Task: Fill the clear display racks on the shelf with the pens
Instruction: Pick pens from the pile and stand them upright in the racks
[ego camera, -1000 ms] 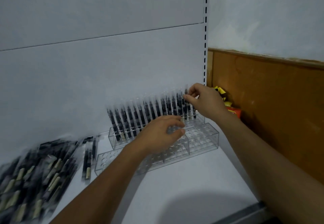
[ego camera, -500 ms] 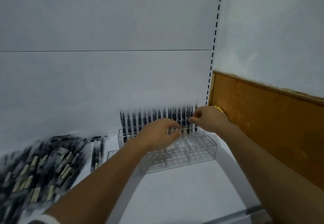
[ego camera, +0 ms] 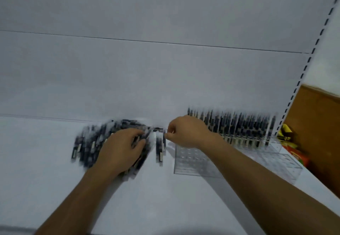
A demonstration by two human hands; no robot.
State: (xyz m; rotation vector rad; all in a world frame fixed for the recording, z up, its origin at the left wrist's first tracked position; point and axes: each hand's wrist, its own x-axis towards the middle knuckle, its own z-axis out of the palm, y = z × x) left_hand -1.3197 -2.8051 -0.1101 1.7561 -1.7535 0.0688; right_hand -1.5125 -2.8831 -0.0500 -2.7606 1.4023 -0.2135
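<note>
A heap of dark pens (ego camera: 88, 143) lies on the white shelf, left of centre. My left hand (ego camera: 121, 150) rests on the heap's right side, its fingers curled in among the pens. Two or three loose pens (ego camera: 159, 148) lie between the heap and the racks. Just above them my right hand (ego camera: 185, 133) has its thumb and forefinger drawn together, but blur hides whether it holds a pen. The stepped clear rack (ego camera: 191, 161) has bare holes in front. Its back rows (ego camera: 239, 126) are full of upright pens.
A brown board (ego camera: 316, 124) closes off the right side. Yellow packets (ego camera: 285, 133) and a red one (ego camera: 301, 157) sit in the corner beside the rack. A slotted upright (ego camera: 301, 80) runs up the white back panel. Bare shelf surface (ego camera: 165, 198) lies in front.
The view swung left. Both hands left the rack: the left went to the pen heap, the right to the loose pens beside it.
</note>
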